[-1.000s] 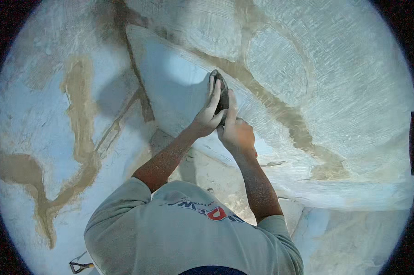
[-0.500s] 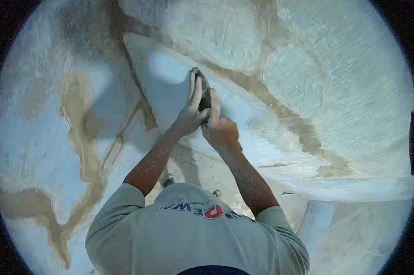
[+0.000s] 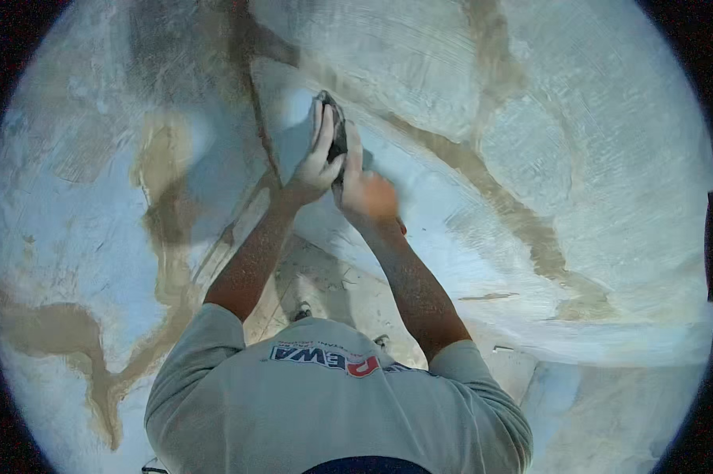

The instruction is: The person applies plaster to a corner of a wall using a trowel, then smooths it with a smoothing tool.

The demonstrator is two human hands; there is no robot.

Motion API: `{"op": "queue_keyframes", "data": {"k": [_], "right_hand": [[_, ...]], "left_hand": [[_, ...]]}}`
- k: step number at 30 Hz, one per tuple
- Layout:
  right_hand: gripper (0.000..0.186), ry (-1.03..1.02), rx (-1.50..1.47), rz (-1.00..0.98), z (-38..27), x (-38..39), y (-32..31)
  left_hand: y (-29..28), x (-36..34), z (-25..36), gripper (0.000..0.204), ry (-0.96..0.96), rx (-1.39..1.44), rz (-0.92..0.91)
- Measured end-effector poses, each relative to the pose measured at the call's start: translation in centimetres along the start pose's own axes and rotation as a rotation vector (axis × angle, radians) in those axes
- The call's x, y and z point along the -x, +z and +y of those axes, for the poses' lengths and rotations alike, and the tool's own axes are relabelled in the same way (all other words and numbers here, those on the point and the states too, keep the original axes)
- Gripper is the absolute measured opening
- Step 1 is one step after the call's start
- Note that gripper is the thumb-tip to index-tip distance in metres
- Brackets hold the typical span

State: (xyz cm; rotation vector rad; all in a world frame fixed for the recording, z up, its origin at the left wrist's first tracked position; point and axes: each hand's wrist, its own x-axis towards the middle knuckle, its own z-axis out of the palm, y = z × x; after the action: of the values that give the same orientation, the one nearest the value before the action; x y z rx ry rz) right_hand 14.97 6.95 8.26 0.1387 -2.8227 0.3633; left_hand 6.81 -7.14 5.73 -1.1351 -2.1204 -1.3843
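My left hand and my right hand are both closed on a dark, narrow hand tool, seen almost edge-on. It is pressed up to the pale plastered wall in front of me. Left fingers lie along the tool's left side, pointing up. On its right side my right index finger stretches upward while the other fingers curl round the lower end. The tool's working face is hidden, so I cannot tell its exact kind. Whitish dust covers my fingers and forearms.
Brown uneven patches run down the wall at the left, and a long brown band slants down to the right. A dark groove lies left of the tool. Below is a dusty floor, with my shoe tips showing.
Both hands and the tool have slid left along the wall, nearer the dark groove. The view has shifted a little too. My grip looks the same.
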Motion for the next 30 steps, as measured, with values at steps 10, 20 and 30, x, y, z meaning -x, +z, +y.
{"op": "queue_keyframes", "data": {"k": [10,20,30], "right_hand": [[0.100,0.252,-0.043,-0.161,7.2,11.1,-8.4],[0.076,0.147,0.082,-0.283,6.7,9.4,-7.5],[0.095,0.084,-0.019,0.019,6.9,10.8,-5.7]], "left_hand": [[13.5,2.5,9.3,0.098,-0.118,0.286,-0.049],[12.3,2.2,8.0,0.094,-0.134,0.293,0.003],[11.8,3.0,6.6,0.102,-0.093,0.274,-0.023]]}}
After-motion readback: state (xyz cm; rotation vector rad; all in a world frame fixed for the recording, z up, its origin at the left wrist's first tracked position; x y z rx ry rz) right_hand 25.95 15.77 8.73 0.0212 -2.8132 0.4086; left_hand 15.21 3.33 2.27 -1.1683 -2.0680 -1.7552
